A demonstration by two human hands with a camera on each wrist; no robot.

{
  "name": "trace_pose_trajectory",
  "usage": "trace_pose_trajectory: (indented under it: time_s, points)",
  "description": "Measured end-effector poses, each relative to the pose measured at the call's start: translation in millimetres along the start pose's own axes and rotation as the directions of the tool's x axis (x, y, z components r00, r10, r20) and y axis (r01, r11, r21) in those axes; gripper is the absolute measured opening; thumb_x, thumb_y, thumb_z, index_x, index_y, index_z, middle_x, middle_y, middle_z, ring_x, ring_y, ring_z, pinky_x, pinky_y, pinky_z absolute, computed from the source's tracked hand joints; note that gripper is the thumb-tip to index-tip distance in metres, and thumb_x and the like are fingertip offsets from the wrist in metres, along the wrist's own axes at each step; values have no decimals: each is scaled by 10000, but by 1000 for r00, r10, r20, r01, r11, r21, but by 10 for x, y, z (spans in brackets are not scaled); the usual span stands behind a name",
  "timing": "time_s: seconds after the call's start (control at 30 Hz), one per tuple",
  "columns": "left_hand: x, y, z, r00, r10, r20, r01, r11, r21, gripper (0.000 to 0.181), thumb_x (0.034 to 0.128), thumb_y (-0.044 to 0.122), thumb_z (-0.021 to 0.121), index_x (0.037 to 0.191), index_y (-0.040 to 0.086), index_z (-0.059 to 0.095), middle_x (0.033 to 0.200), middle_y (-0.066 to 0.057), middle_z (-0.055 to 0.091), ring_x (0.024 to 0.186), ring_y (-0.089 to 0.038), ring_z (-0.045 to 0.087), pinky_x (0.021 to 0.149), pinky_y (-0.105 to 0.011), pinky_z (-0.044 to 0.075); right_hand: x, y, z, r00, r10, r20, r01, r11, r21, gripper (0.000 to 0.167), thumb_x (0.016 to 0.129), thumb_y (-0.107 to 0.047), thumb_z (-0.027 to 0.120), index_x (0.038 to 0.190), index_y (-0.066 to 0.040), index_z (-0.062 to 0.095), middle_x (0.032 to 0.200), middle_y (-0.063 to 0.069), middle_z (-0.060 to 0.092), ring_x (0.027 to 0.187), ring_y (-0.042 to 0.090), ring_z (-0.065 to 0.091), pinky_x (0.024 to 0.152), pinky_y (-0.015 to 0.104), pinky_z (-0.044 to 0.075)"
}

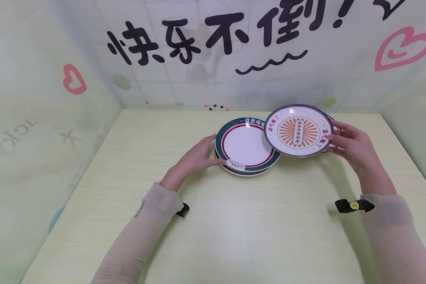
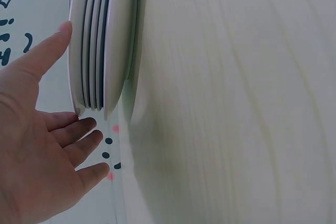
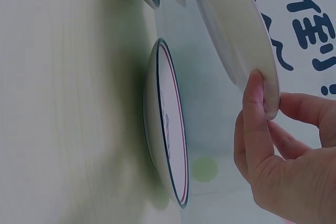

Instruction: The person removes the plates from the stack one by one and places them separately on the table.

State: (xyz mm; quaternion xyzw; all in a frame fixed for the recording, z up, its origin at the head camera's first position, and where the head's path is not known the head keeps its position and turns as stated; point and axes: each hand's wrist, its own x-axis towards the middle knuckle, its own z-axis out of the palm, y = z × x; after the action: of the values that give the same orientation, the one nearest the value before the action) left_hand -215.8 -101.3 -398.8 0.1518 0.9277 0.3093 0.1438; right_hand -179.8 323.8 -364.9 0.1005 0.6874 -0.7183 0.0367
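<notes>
My right hand (image 1: 353, 144) pinches the right rim of a white plate (image 1: 275, 136) with an orange sunburst centre, thumb on one face and fingers on the other. In the right wrist view this plate (image 3: 236, 30) is tilted and raised off the table. Beneath it another plate (image 3: 157, 124) with a dark rim and red line rests on the table, mostly hidden in the head view. To the left stands a stack of several plates (image 2: 94, 40), its top green-rimmed plate (image 1: 246, 146) showing red rings. My left hand (image 1: 198, 157) touches the stack's left edge with thumb and fingers spread.
The pale wooden table (image 1: 252, 228) meets a printed back wall (image 1: 213, 86) just behind the plates. Side walls rise at left and right. Black straps (image 1: 353, 205) sit at both sleeve cuffs.
</notes>
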Motion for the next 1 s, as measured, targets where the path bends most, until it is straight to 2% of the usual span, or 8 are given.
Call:
trace_pose_trajectory:
  time_s: [0.1, 0.23, 0.43, 0.53, 0.83, 1.0]
  points:
    - [4, -2, -3, 1000, 0, 0, 0, 1000, 0, 1037, 814, 541, 765, 1601, 168, 202, 1660, -51, 254, 1543, -258, 230, 1265, -471, 255, -9, -3, -45, 1000, 10, -24, -10, 1000, -11, 707, 934, -103, 679, 1557, -121, 344, 988, -74, 559, 802, 31, 633, 707, 157, 604]
    - [15, 2, -2, 1000, -1, 2, 1, 1000, 3, 1037, 814, 544, 764, 1600, 163, 205, 1659, -54, 256, 1542, -260, 233, 1262, -473, 261, -18, -3, -108, 999, 19, -49, -17, 999, 39, 677, 922, -81, 689, 1530, -157, 402, 980, -79, 585, 797, 39, 653, 702, 169, 611]
    - [20, 24, -5, 1000, -16, 4, 16, 1000, 0, 1030, 812, 537, 770, 1598, 172, 213, 1658, -49, 261, 1541, -256, 236, 1260, -476, 266, -35, 19, -227, 997, 13, -75, 2, 981, 191, 490, 895, -24, 704, 1335, -212, 604, 930, -63, 665, 788, 70, 695, 688, 213, 628]
    - [21, 29, -6, 1000, -18, 5, 18, 1000, -1, 1027, 815, 532, 769, 1598, 170, 213, 1658, -50, 262, 1542, -258, 235, 1260, -477, 265, -43, 27, -292, 996, 19, -88, 5, 966, 259, 435, 884, -1, 709, 1257, -215, 645, 920, -41, 684, 782, 90, 708, 682, 233, 633]
    - [33, 18, -16, 1000, -11, 2, 11, 1000, 7, 1033, 814, 539, 767, 1598, 161, 210, 1658, -53, 263, 1541, -259, 238, 1260, -473, 267, -55, 66, -437, 986, 61, -154, 4, 920, 392, 367, 883, 55, 685, 1143, -203, 676, 867, 3, 690, 742, 129, 727, 654, 270, 640]
    - [30, 21, -18, 1000, -4, 2, 4, 1000, 6, 1034, 814, 537, 768, 1598, 157, 211, 1656, -56, 265, 1540, -260, 240, 1259, -471, 269, -54, 86, -513, 976, 111, -187, -7, 873, 487, 366, 880, 91, 669, 1108, -195, 680, 846, 27, 702, 747, 152, 739, 649, 295, 644]
